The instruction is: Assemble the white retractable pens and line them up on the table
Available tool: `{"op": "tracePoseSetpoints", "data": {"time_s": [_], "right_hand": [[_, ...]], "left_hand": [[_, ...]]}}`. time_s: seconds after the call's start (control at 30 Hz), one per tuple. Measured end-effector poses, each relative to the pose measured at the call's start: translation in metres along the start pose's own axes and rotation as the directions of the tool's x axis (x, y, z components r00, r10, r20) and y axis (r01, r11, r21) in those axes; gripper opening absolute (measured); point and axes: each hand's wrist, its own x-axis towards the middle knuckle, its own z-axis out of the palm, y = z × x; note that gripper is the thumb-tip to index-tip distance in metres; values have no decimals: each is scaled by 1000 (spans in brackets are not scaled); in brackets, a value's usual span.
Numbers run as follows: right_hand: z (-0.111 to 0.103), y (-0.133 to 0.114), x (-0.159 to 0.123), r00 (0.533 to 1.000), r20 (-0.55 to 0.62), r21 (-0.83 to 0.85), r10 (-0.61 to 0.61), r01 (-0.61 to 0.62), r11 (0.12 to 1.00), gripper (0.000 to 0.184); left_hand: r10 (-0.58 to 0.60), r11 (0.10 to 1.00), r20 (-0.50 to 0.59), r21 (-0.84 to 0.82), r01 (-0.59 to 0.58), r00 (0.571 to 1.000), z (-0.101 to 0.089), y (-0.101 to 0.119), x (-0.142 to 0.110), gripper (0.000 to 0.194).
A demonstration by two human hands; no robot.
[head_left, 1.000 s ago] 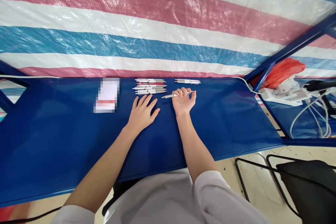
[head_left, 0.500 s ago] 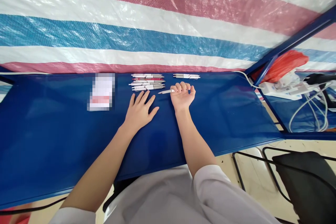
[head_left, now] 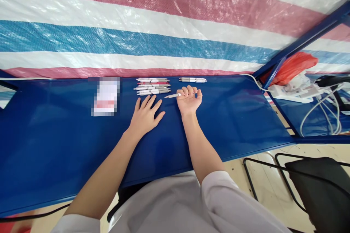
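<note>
My left hand (head_left: 145, 115) lies palm down on the blue table (head_left: 232, 116) with its fingers spread, just below a row of several pens (head_left: 153, 86). Those pens are mostly white with grey ends, and one is red. Turned palm up, my right hand (head_left: 189, 100) has its fingers curled round a white pen (head_left: 171, 96). The pen's tip points left, toward the row; its other end is hidden behind the fingers. Beyond my right hand, a smaller group of white and grey pens (head_left: 193, 79) lies side by side near the table's back edge.
A blurred white and red packet or sheet (head_left: 106, 96) lies left of the pens. A striped plastic sheet (head_left: 136, 40) hangs behind the table. At right are a blue frame post (head_left: 300, 43), an orange bag (head_left: 292, 67), a power strip (head_left: 290, 94), cables and a black chair (head_left: 319, 182).
The camera view has shifted very slightly. Both hands keep their places, and the pen stays in my right hand.
</note>
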Motion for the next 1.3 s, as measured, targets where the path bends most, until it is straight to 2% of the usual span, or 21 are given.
{"op": "tracePoseSetpoints", "data": {"time_s": [0.2, 0.67, 1.13, 1.3], "right_hand": [[1, 1, 0, 1000, -10, -59, -19, 19, 998, 27], [2, 1, -1, 1000, 1, -43, -3, 3, 999, 26], [5, 1, -3, 998, -48, -105, -38, 32, 994, 30], [4, 0, -3, 999, -6, -104, -36, 35, 994, 30]], "left_hand": [[9, 1000, 1, 10, -9, 1000, 1, -1, 0, 50], [16, 999, 15, 40, -16, 1000, 0, -1, -1, 51], [0, 1000, 10, -9, 0, 1000, 1, -1, -1, 50], [-4, 1000, 11, -18, 4, 1000, 0, 0, -1, 50]]}}
